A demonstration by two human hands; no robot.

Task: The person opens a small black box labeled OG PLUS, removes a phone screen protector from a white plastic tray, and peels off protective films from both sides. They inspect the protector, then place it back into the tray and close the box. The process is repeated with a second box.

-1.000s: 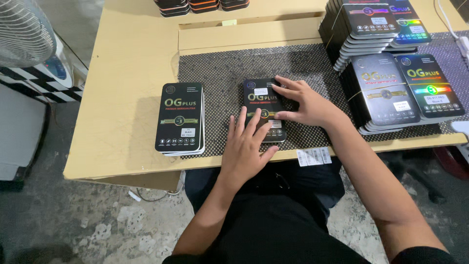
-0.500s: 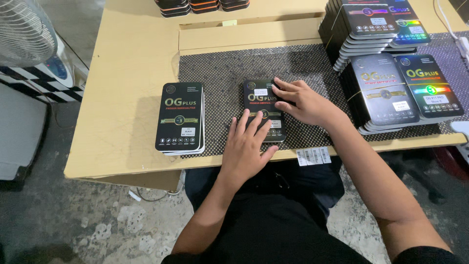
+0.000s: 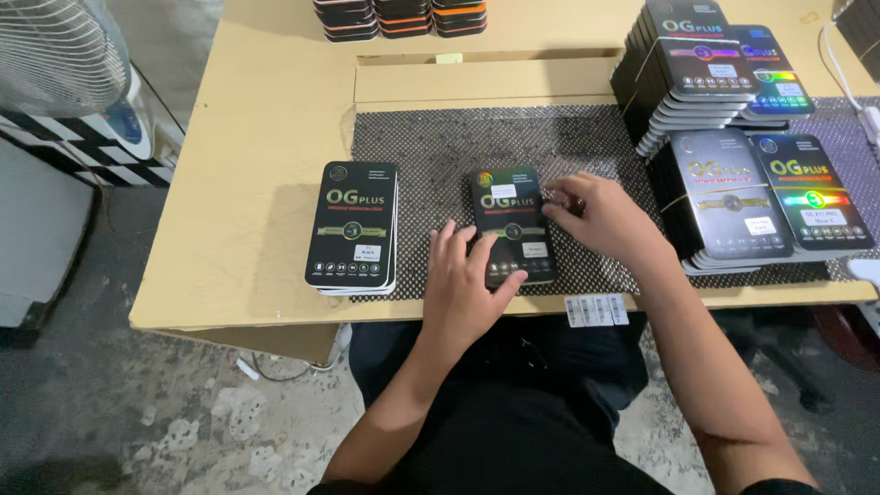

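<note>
Both hands touch a flat, glossy black rectangular packet.

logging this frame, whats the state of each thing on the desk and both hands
left hand: flat, fingers spread, on the middle box's lower left edge
right hand: fingers at the middle box's upper right edge
middle box: closed, lying flat on the mesh mat
mesh mat: spread flat on the desk
left stack of boxes: flat, untouched
right stacks of boxes: piled, some banded
fan: blades blurred, cannot tell
</note>
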